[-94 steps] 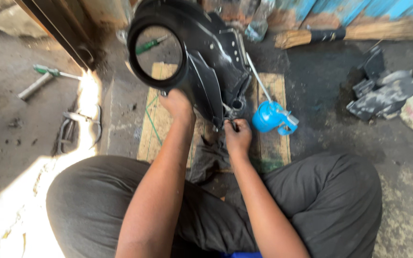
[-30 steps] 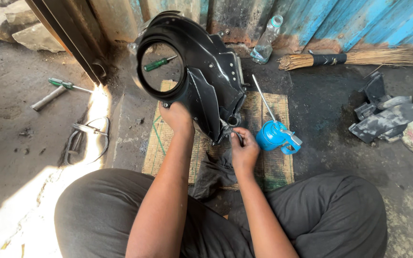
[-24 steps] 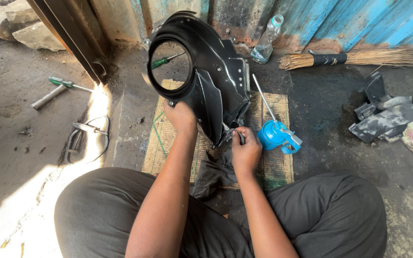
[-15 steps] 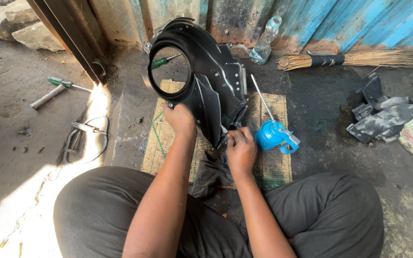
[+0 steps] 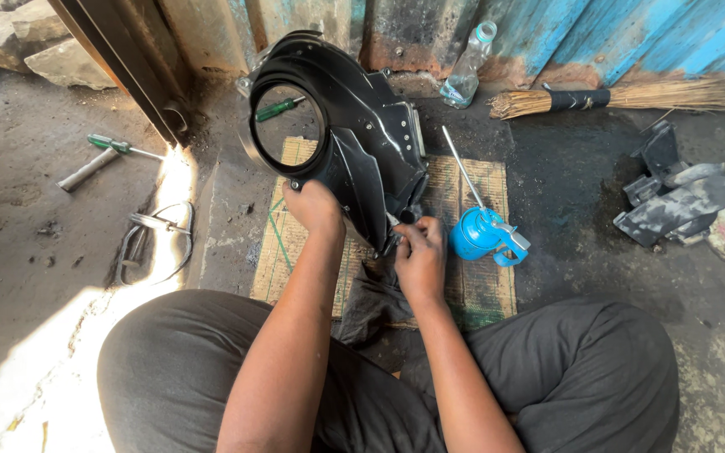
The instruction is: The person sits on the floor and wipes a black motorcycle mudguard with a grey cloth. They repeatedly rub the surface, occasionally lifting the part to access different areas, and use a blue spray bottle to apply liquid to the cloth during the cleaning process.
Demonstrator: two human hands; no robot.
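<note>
The left hand (image 5: 316,208) is closed on the lower rim of a black plastic housing (image 5: 354,134), just under its round opening, and the piece is held upright over a woven mat (image 5: 480,289). The right hand (image 5: 419,258) is set against the housing's lower right corner, with the fingers pinched together at the edge; whether something small is gripped between them cannot be told.

At the far left, pale stones (image 5: 60,59) are seen beside a dark metal frame (image 5: 119,71). On the concrete floor below them a green-handled screwdriver (image 5: 119,147) is laid against a grey hammer-like tool (image 5: 86,170), and a bent loop of wire (image 5: 154,243) lies nearer the sunlit patch. A second green screwdriver (image 5: 279,109) is visible through the housing's round opening. A dark rag (image 5: 375,302) is spread on the mat beneath the right hand. Just to the right of that hand a blue oil can (image 5: 480,235) with a long thin spout is stood on the mat. Behind, a clear plastic bottle (image 5: 470,67) is leaned against the blue corrugated wall (image 5: 631,33), and a straw broom (image 5: 623,96) is laid along its foot. At the far right a pile of black plastic parts (image 5: 673,197) rests on the floor.
</note>
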